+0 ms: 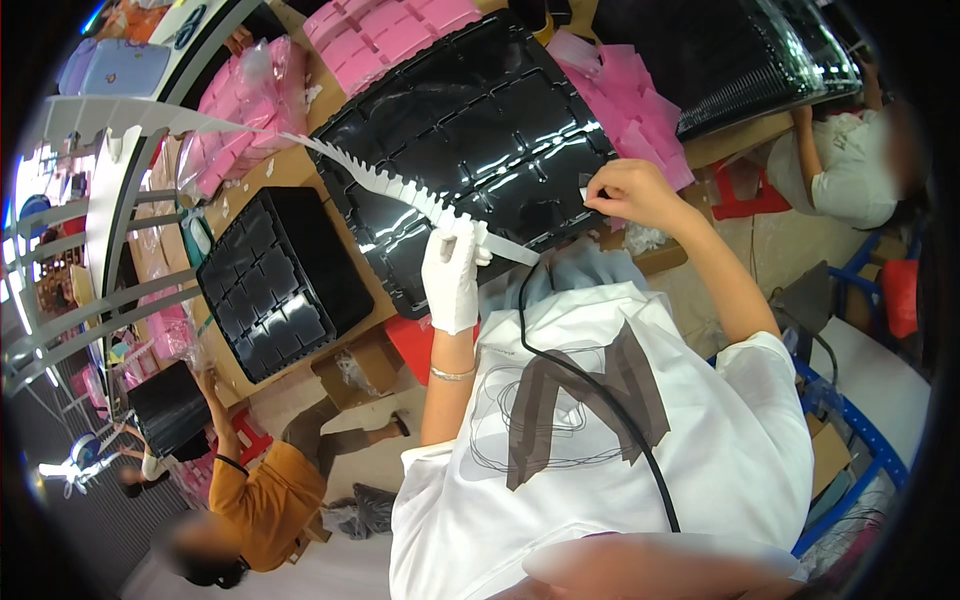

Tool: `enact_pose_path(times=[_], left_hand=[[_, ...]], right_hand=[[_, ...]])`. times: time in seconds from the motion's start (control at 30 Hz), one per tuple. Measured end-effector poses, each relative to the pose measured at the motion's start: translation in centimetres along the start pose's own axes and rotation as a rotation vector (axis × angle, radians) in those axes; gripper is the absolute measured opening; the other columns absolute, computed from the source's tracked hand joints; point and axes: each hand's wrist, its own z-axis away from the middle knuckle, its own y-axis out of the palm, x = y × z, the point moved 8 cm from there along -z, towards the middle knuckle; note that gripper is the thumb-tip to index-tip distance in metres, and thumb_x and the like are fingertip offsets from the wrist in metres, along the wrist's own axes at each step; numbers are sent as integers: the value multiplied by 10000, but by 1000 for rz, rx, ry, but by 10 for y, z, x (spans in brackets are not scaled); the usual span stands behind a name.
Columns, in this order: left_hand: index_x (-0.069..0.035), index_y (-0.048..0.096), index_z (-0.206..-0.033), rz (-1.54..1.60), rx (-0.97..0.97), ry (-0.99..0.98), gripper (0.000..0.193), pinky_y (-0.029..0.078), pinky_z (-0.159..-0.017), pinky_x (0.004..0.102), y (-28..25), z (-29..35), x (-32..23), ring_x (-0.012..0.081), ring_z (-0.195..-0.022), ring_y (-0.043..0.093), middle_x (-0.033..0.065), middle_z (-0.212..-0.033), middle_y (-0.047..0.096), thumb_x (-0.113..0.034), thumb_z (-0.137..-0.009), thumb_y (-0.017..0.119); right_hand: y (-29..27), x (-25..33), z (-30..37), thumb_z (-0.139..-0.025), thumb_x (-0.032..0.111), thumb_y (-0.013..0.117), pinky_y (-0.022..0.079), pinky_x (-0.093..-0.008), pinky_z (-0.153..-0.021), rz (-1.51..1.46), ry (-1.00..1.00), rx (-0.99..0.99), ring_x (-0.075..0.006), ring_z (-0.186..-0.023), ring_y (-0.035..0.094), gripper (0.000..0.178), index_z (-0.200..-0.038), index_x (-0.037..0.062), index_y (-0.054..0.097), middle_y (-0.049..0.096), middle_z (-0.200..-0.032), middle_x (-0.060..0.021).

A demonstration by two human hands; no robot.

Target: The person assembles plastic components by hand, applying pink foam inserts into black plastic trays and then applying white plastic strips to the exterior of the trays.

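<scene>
My left hand (452,275), in a white glove, is closed around a long white strip (385,183) with a row of notched tabs along one edge. The strip curves up and left from the fingers, and a short plain end juts out to the right. My bare right hand (635,190) pinches a small white piece (586,195) at the right edge of a black plastic tray (450,130). Glossy moulded sections cover the tray, which lies tilted in front of me. What the small piece is cannot be made out.
A stack of black trays (270,290) stands at the left, another black stack (740,60) at the far right. Pink trays (385,35) and pink sheets (635,110) lie around. A person in orange (265,500) and one in white (850,170) sit nearby. A black cable (600,385) crosses my front.
</scene>
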Motion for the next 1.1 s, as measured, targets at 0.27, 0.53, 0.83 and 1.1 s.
enact_pose_path(times=[0.27, 0.53, 0.83, 1.1], left_hand=[[-6, 605, -1065, -402, -19, 44, 168, 521, -707, 240, -8, 37, -8, 111, -820, 642, 86, -1020, 690, -1, -915, 682], [-1, 664, -1018, -614, -65, 91, 133, 519, -675, 227, -2, 46, -9, 78, -767, 633, 19, -888, 666, -27, -898, 715], [-54, 714, -1047, -1248, 495, -108, 330, 539, -680, 307, 6, 68, -26, 175, -734, 664, 99, -894, 680, -247, -798, 812], [-35, 709, -942, -1491, -3, 177, 213, 521, -773, 390, -63, 10, -158, 338, -861, 664, 172, -918, 683, -236, -891, 662]], right_hand=[[40, -199, 222, -868, 154, 641, 296, -177, -474, -1032, 1127, -568, -35, -492, 380, 94, -863, 93, 569, 473, -632, 54], [133, -406, 353, -885, 296, 627, 501, -335, -599, -1234, 1358, -1183, -220, -724, 639, 200, -953, 108, 623, 642, -805, -40], [71, -378, 326, -831, 211, 710, 555, -415, -883, 396, 1268, 385, -355, -1069, 678, 390, -1133, -32, 666, 691, -1125, -235], [-120, 40, -51, -881, 72, 681, 538, -275, -714, -360, -79, 156, -135, -750, 674, 93, -897, -18, 697, 707, -834, -63]])
